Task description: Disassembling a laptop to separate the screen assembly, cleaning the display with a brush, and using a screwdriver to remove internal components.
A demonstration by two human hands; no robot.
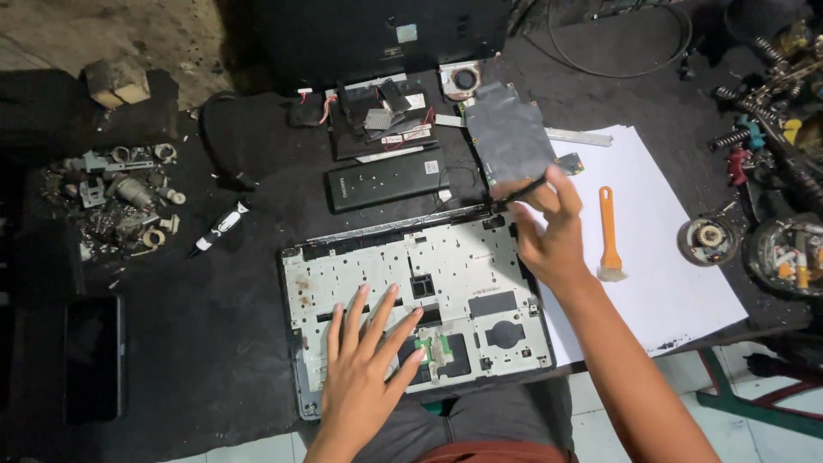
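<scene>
An opened laptop base, its white inner frame facing up, lies on the black worktop in front of me. My left hand rests flat on its lower middle, fingers spread, holding nothing. At the frame's top right corner, my right hand pinches a thin dark tool, its tip at the hinge area. Just beyond that hand sits a circuit board covered with a grey sheet.
A black battery bar, laptop parts and a fan lie behind the base. An orange-handled brush rests on white paper. Metal scraps and a phone are left; jars of parts right.
</scene>
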